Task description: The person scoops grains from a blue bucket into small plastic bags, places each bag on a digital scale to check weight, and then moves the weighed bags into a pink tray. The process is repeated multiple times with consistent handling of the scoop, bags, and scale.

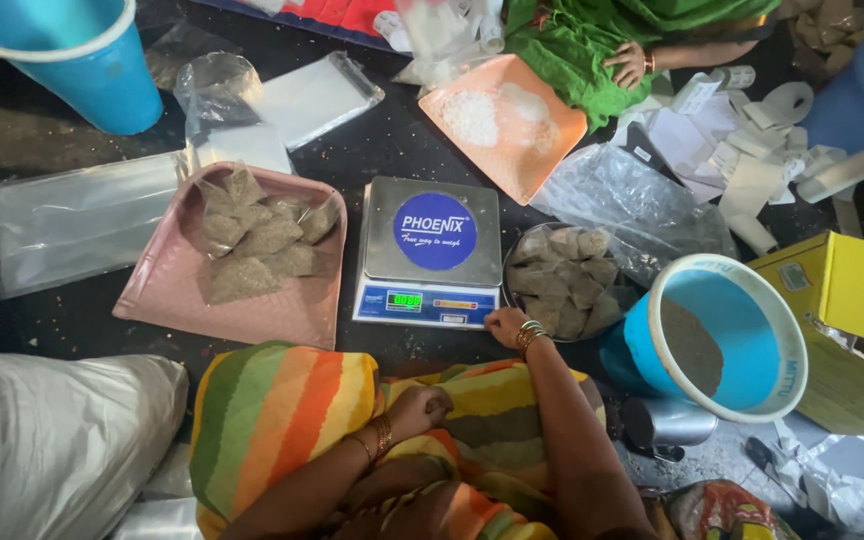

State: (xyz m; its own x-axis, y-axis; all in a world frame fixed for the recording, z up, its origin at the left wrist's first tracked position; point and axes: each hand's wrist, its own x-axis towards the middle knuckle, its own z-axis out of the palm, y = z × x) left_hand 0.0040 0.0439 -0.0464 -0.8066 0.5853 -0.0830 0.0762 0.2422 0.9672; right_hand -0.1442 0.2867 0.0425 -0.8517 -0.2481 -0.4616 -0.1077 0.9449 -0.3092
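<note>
Two hands, one busy: right hand (505, 323) rests fingertips-down, holding nothing, at the scale's (430, 252) five o'clock corner. Filled packets in the steel bowl (564, 281) lie just beyond at one o'clock. Left hand (424, 408) sits fisted, empty, on her lap.

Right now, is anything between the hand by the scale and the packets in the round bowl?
No. The right hand rests at the scale's front corner, right beside the bowl of packets; nothing visible lies between them.
</note>
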